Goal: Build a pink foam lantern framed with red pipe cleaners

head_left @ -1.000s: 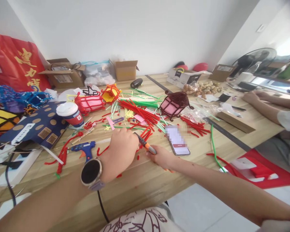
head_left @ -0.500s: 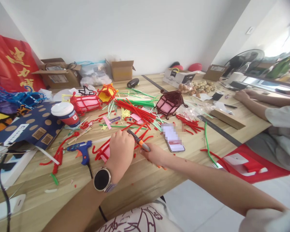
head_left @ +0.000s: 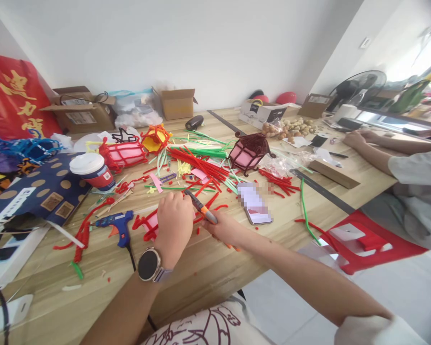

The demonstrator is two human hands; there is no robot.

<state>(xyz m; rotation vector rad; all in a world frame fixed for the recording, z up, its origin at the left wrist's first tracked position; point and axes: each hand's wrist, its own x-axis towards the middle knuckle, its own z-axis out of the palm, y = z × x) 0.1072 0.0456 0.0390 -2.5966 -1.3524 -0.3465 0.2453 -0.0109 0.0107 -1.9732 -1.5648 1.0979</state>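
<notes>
My left hand point(head_left: 175, 225), with a watch on its wrist, is closed round a red and pink pipe-cleaner piece point(head_left: 149, 225), most of which it covers. My right hand point(head_left: 224, 228) grips pliers point(head_left: 203, 208) with orange and grey handles. The dark jaws point up and left and reach the fingers of my left hand; what lies between them is hidden. Behind my hands is a pile of red pipe cleaners point(head_left: 201, 164). A blue glue gun point(head_left: 120, 225) lies left of my left hand.
A phone point(head_left: 255, 203) lies right of the pliers. Further back stand a dark red lantern point(head_left: 248, 152), a red and pink lantern point(head_left: 124, 152) and a paper cup point(head_left: 93, 171). A person's hands point(head_left: 361, 139) rest on the table point(head_left: 280, 244) at right.
The whole view has shifted slightly. The red and pink piece shows a little more beside my left hand, and its red rods sit at a different angle. Both hands keep their hold.
</notes>
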